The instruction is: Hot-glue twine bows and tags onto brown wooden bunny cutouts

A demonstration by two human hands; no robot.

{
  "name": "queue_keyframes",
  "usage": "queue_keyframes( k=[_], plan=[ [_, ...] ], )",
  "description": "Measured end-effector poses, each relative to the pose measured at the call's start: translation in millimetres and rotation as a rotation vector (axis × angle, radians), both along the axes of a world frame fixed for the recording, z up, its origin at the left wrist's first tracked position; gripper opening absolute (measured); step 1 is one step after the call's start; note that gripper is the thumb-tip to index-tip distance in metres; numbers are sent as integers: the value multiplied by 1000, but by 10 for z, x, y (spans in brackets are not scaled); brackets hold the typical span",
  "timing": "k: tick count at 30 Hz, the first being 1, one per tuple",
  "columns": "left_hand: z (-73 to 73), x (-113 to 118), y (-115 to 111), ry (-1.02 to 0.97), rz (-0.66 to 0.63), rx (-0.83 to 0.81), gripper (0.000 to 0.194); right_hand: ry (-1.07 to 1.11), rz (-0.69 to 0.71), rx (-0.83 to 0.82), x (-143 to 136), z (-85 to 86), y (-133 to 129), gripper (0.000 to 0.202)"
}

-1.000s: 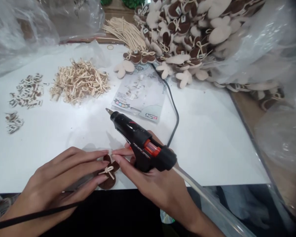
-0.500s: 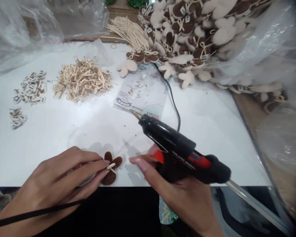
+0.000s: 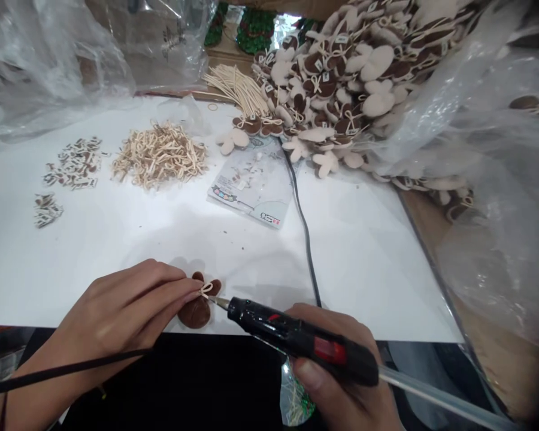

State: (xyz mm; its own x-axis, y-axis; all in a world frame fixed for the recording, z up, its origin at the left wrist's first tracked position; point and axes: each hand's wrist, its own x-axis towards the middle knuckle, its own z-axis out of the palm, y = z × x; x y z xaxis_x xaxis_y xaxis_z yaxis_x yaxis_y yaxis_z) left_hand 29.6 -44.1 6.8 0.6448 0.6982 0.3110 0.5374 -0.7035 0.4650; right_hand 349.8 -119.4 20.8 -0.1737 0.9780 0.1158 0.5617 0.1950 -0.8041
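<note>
left hand (image 3: 121, 305) pinches bow (image 3: 206, 290) by table's (image 3: 372, 275) near edge; right hand (image 3: 341, 322) grips glue gun (image 3: 278, 332) aimed left at it.

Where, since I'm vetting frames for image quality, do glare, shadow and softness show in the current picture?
Head view, all remarks: bright glints on the right-hand plastic bag; soft shadows on the white tabletop beyond the left hand and brown piece; right edge of frame falls dark; small tags at left too soft to read.
</note>
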Motion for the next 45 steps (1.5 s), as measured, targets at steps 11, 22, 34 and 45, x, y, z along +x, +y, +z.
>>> queue_keyframes(
  k=[11,22,34,45],
  plan=[
    [-70,16,-29,-64,14,-33,23,-139,94,226,-191,0,47,34],
    [-74,31,0,-96,-17,-54,31,-153,187,169,-104,-78,-29,25],
    [-100,55,44,-149,-46,-21,31,-180,163,207,-75,-157,-92,21],
    [-88,69,62,-137,-61,-12,29,-187,186,232,-67,-184,-108,18]
  ],
)
